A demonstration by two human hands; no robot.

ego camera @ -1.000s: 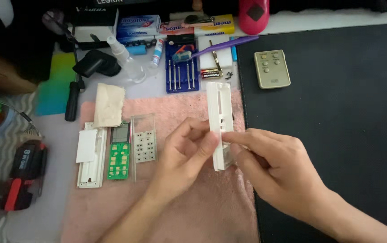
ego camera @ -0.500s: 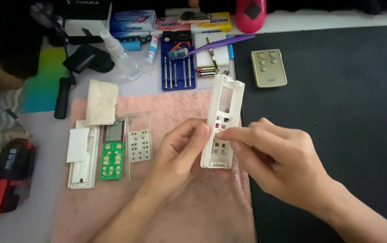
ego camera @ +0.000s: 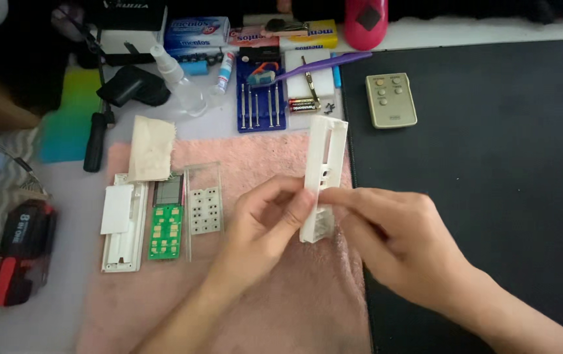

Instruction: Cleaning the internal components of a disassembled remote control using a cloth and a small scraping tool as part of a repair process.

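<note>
The white remote-control front shell (ego camera: 321,176) had been turned from half a second earlier, when its button openings faced the camera; now it was seen nearly edge-on, held upright above the pink towel (ego camera: 262,314). It was pinched at its lower half between the closed fingertips of the left hand (ego camera: 265,226) and the right hand (ego camera: 393,246). The green circuit board (ego camera: 165,223) lay untouched to the left.

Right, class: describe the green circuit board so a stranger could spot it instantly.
Find the pink towel. At its left edge lie flat parts in a row; the green circuit board sits between a white shell and a pale button pad. It alone is green.
</note>
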